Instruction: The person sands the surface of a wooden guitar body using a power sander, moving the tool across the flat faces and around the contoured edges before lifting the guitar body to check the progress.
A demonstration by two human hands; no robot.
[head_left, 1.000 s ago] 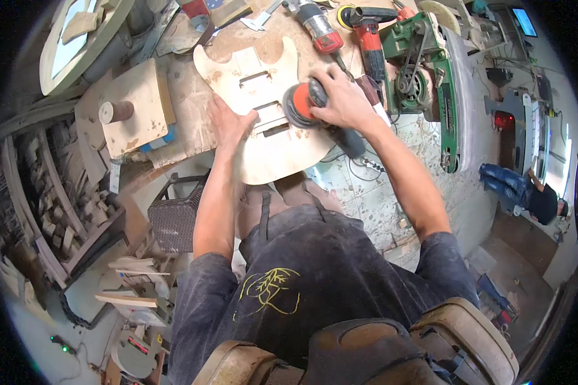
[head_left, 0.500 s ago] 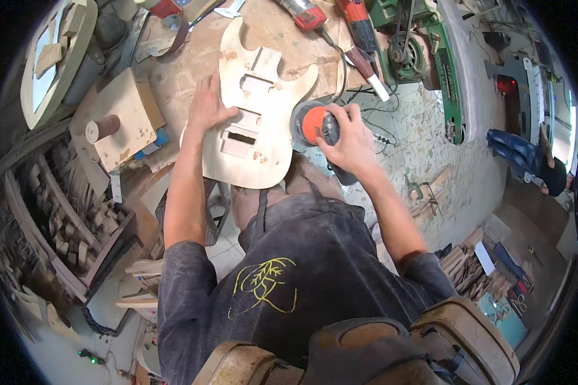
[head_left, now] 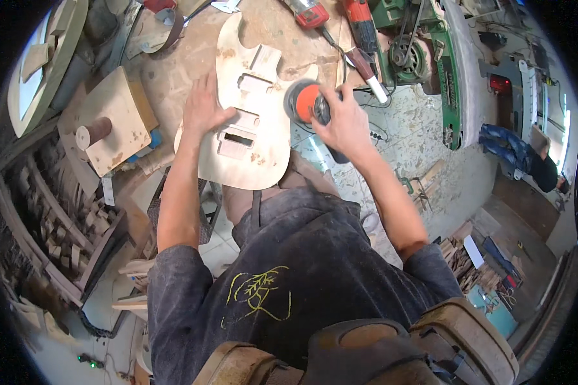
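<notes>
A pale wooden electric guitar body (head_left: 273, 138), with routed pockets and some brown blotches, lies on the workbench close to my waist. My left hand (head_left: 203, 108) rests on its left edge, fingers stretched forward and thumb pointing toward the middle pocket. An orange and black random orbital sander (head_left: 307, 102) is gripped in my right hand (head_left: 345, 125). Its round pad is at the body's right edge, near the waist curve, and covers part of the lower right horn. Whether the pad presses flat or is tilted against the edge, I cannot tell.
Beyond the body lie red power tools (head_left: 309, 14) and a brush-like tool with a white end (head_left: 370, 80). A green belt-driven machine (head_left: 408, 58) stands right. Left is a wooden block with a spindle (head_left: 95, 131). Another person (head_left: 526, 157) stands far right.
The sander in my right hand has moved away from me and slightly left along the body's right edge, now overlapping the horn. My left hand stays on the body.
</notes>
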